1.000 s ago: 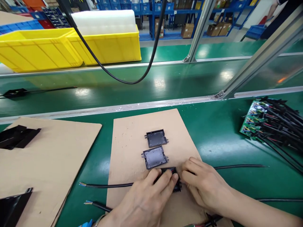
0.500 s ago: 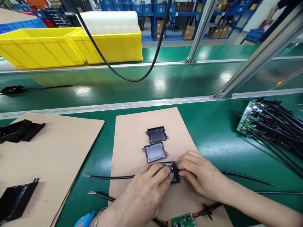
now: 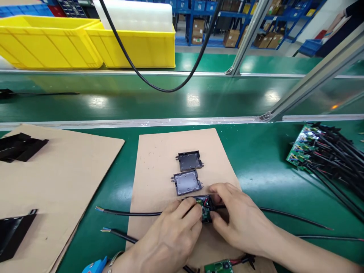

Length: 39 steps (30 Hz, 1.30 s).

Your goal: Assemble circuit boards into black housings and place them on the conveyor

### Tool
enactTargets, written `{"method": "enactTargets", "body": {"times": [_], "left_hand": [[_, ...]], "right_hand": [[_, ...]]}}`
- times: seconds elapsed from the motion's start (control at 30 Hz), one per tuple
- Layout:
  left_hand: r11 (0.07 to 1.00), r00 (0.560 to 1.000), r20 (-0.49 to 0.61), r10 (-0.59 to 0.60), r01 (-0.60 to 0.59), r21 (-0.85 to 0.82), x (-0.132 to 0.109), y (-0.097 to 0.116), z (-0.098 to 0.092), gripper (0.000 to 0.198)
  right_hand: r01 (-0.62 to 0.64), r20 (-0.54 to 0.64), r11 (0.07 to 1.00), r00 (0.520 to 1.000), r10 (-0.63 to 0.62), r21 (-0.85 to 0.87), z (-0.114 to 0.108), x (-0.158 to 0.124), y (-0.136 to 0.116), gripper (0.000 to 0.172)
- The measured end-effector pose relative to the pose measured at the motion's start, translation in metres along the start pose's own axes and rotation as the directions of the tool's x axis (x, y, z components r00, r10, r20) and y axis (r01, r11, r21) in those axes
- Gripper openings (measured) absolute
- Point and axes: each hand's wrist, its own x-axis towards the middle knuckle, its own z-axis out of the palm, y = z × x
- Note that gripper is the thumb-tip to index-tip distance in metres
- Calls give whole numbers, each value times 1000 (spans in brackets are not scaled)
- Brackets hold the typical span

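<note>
My left hand and my right hand meet over a small black housing with a green circuit board inside it, lying on the middle cardboard sheet. Fingers of both hands pinch and press on that housing. Black cables run out of it to the left and right. Just beyond the hands lie two empty black housing shells, one behind the other.
A pile of green circuit boards with black cables lies at the right. A larger cardboard sheet at the left carries black plastic parts. Another circuit board lies at the near edge. Yellow bins stand beyond the conveyor belt.
The view has shifted slightly. Both hands stayed on the small housing, with the fingers working closer over it and the green board showing more.
</note>
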Motion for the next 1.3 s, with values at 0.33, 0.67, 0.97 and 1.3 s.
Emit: {"method": "enactTargets", "body": {"times": [0.33,0.67,0.97,1.3], "left_hand": [[998,994,-96,-44,39,-52,6,-11,-5,17],[998,986,-162,-48,39,-57,8,-2,-6,40],[985,1000,-5,-6,7,174,18,10,6,50],[958,962,-46,-268,261,-115,-12,-14,-48,52]], "right_hand": [[-56,104,995,993,64,-81,0,22,-9,30],[20,0,999,1000,-21,33,-26,-24,11,26],[141,-53,989,989,-139,47,-4,-22,23,18],[200,-98,980,975,-197,21,-17,-32,40,24]]}}
